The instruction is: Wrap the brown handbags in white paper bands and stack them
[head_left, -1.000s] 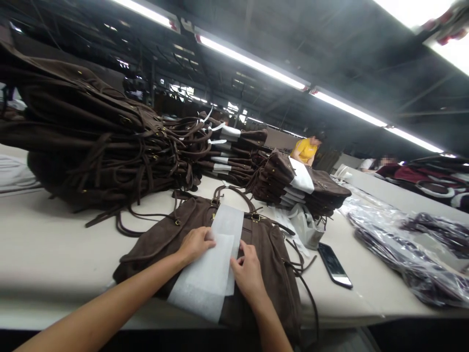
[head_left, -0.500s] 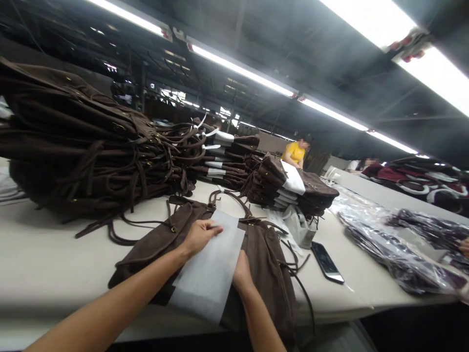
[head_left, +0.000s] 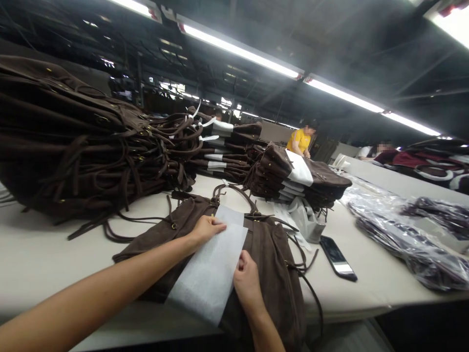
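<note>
A dark brown bag lies on the pale table, its handles toward the back. A white sheet runs across its middle, with a shorter flap of the same white material at the top. My left hand is closed on the sheet near its upper left part, thumb and finger pinched together. At the sheet's right edge, my right hand has its fingers curled in and pinches that edge over the bag.
Piled brown bags rise at the left. More stacked bags, banded in white, stand behind. A phone and plastic-wrapped items lie at the right. A person in yellow is farther back.
My right hand has come out from beside the sheet's right edge, and its curled fingers now show. The sheet's top is folded over lower, and the view has shifted slightly.
</note>
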### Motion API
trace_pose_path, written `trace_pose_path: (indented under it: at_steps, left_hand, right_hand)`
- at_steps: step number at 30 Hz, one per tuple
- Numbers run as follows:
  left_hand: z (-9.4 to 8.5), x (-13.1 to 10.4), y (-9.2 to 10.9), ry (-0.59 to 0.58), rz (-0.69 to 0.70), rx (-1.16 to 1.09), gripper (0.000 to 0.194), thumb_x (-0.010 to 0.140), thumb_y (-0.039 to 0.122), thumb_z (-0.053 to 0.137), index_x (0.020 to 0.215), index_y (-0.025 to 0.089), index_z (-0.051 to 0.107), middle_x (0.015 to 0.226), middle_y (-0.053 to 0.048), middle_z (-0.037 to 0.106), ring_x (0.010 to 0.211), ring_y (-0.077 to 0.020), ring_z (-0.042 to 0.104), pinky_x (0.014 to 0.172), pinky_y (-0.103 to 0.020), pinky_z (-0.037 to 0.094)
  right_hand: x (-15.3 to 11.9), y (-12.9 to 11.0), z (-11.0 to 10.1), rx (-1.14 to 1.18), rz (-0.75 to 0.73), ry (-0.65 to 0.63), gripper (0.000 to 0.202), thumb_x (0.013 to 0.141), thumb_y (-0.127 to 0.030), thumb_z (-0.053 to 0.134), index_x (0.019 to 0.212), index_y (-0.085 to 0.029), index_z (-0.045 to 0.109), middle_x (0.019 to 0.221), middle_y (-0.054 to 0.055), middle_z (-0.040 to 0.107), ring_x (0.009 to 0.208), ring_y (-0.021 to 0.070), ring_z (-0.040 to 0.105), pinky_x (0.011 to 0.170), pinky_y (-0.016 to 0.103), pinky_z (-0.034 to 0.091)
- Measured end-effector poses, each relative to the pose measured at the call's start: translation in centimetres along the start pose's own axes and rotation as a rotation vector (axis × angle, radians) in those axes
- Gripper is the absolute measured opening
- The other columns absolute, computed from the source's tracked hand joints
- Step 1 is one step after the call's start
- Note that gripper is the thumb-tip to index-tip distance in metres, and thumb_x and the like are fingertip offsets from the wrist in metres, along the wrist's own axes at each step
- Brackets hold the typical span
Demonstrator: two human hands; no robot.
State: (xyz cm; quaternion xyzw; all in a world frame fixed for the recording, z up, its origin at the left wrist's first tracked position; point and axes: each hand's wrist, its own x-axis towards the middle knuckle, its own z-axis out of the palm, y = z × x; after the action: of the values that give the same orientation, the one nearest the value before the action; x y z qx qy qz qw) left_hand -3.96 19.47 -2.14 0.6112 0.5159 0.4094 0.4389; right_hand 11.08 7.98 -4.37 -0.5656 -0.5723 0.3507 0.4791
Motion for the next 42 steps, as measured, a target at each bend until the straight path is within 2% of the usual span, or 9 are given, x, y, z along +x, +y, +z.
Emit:
trace_pose_path:
  at_steps: [5, 10, 16, 19, 22, 25, 27, 30, 42]
  left_hand:
    - [1.2, 0.1, -0.9, 0.111, 0.016, 0.156, 0.019, 0.067, 0.032, 0.068, 0.061, 0.015, 0.068, 0.063, -0.003, 0.061, 0.062, -0.0172, 0.056, 0.061, -0.028, 0.044]
    - [1.3, -1.5, -1.8, 0.24, 0.143, 0.351, 0.003, 0.07, 0.02, 0.069, 0.069, 0.018, 0.068, 0.11, -0.007, 0.057, 0.105, -0.0231, 0.05, 0.099, -0.037, 0.04]
    - [1.2, -2.1, -1.2, 0.158, 0.213, 0.538, 0.002, 0.074, 0.019, 0.069, 0.075, 0.019, 0.068, 0.105, -0.007, 0.057, 0.1, -0.0235, 0.05, 0.096, -0.037, 0.042]
    - [1.2, -2.0, -1.3, 0.141, 0.216, 0.594, 0.003, 0.076, 0.021, 0.068, 0.077, 0.018, 0.068, 0.096, -0.008, 0.06, 0.094, -0.0239, 0.051, 0.093, -0.037, 0.043]
    - [1.2, -1.9, -1.6, 0.154, 0.199, 0.617, 0.006, 0.078, 0.023, 0.065, 0.077, 0.017, 0.066, 0.093, -0.008, 0.061, 0.091, -0.0245, 0.053, 0.09, -0.037, 0.043]
    - [1.1, -1.7, -1.9, 0.18, 0.174, 0.62, 0.008, 0.078, 0.024, 0.065, 0.076, 0.016, 0.066, 0.091, -0.008, 0.062, 0.089, -0.0245, 0.054, 0.089, -0.036, 0.042]
    - [1.0, -1.6, -1.9, 0.191, 0.158, 0.619, 0.009, 0.076, 0.025, 0.065, 0.076, 0.016, 0.066, 0.09, -0.008, 0.064, 0.088, -0.0241, 0.056, 0.088, -0.035, 0.042]
    - [0.7, -1.5, -1.9, 0.202, 0.139, 0.623, 0.011, 0.075, 0.027, 0.065, 0.075, 0.017, 0.066, 0.089, -0.007, 0.065, 0.085, -0.0231, 0.057, 0.086, -0.033, 0.043]
    - [-0.5, -5.2, -1.7, 0.446, -0.037, 0.756, 0.029, 0.079, 0.038, 0.051, 0.086, 0.014, 0.064, 0.094, -0.013, 0.063, 0.092, -0.0286, 0.06, 0.087, -0.036, 0.046]
  right_hand:
    - [-0.6, -0.5, -0.6, 0.066, 0.047, -0.091, 0.015, 0.071, -0.023, 0.058, 0.083, -0.016, 0.063, 0.069, 0.002, 0.067, 0.063, 0.0174, 0.061, 0.057, 0.023, 0.046]
    - [-1.7, -0.8, -0.8, 0.046, 0.087, -0.113, 0.038, 0.071, -0.02, 0.058, 0.107, -0.014, 0.064, 0.071, 0.001, 0.068, 0.059, 0.0149, 0.06, 0.056, 0.021, 0.047]
    - [-5.2, -2.0, -1.5, 0.015, 0.058, -0.085, 0.066, 0.075, -0.017, 0.057, 0.14, -0.012, 0.044, 0.075, -0.001, 0.065, 0.061, 0.0121, 0.06, 0.059, 0.02, 0.05]
    - [-8.5, -1.8, -3.7, -0.093, -0.072, 0.125, 0.04, 0.086, -0.027, 0.057, 0.124, -0.015, 0.06, 0.086, 0.005, 0.068, 0.072, 0.0148, 0.064, 0.068, 0.026, 0.054]
    - [-11.7, -0.3, -7.3, -0.417, -0.243, 0.528, 0.025, 0.09, -0.029, 0.057, 0.108, -0.016, 0.068, 0.103, 0.012, 0.066, 0.094, 0.0217, 0.063, 0.089, 0.038, 0.05]
    - [-13.8, 2.0, -10.7, -0.59, -0.16, 0.769, 0.047, 0.085, -0.041, 0.064, 0.122, -0.013, 0.06, 0.122, 0.018, 0.057, 0.118, 0.0306, 0.051, 0.105, 0.05, 0.037]
    - [-14.3, 3.6, -12.1, -0.406, 0.025, 0.7, 0.066, 0.085, -0.053, 0.059, 0.136, -0.012, 0.047, 0.123, 0.019, 0.057, 0.118, 0.0312, 0.053, 0.103, 0.051, 0.039]
    - [-13.5, 4.9, -12.4, -0.061, 0.173, 0.48, 0.067, 0.089, -0.056, 0.049, 0.141, -0.014, 0.04, 0.121, 0.016, 0.061, 0.112, 0.0267, 0.059, 0.097, 0.044, 0.046]
    - [0.8, 1.3, -12.8, -0.171, -0.166, 0.404, 0.04, 0.083, -0.046, 0.064, 0.111, -0.017, 0.064, 0.104, 0.006, 0.068, 0.094, 0.0184, 0.061, 0.087, 0.028, 0.046]
